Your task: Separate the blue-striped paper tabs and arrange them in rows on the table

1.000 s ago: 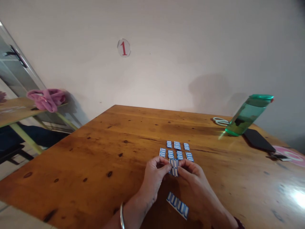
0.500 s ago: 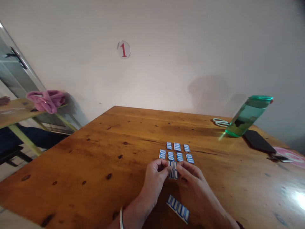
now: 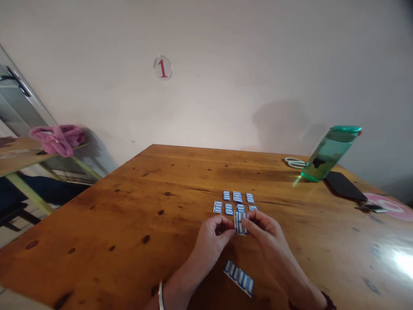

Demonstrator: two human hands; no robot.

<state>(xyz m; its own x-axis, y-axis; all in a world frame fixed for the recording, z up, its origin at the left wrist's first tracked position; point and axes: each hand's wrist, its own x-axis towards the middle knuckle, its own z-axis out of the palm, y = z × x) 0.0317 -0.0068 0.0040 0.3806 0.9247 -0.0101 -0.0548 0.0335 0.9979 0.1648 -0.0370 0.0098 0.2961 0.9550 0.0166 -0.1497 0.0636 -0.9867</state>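
A small blue-and-white sticker sheet (image 3: pixel 239 224) is held a little above the wooden table (image 3: pixel 129 215). My right hand (image 3: pixel 269 234) pinches its right side, the thumb lying over its face. My left hand (image 3: pixel 214 239) is closed in a pinch at the sheet's left edge, thumb and forefinger tips against it. Just beyond my fingers, several similar small pieces lie in two rows, among them a back-row piece (image 3: pixel 237 196) and a left front piece (image 3: pixel 217 207). My right fingers partly cover the rightmost front piece (image 3: pixel 252 208). A longer strip (image 3: pixel 238 278) rests slantwise between my forearms.
A tilted green bottle (image 3: pixel 331 153) stands at the back right by a white cable (image 3: pixel 294 162). Beside it lie a dark flat phone-like object (image 3: pixel 345 186) and a pink disc (image 3: pixel 392 206). A pink cloth (image 3: pixel 58 138) is on another table at left.
Both hands have shifted slightly, and the held sheet has moved right relative to my left fingers. My left thumb has slid from its face to its edge; my right thumb now covers more of it.
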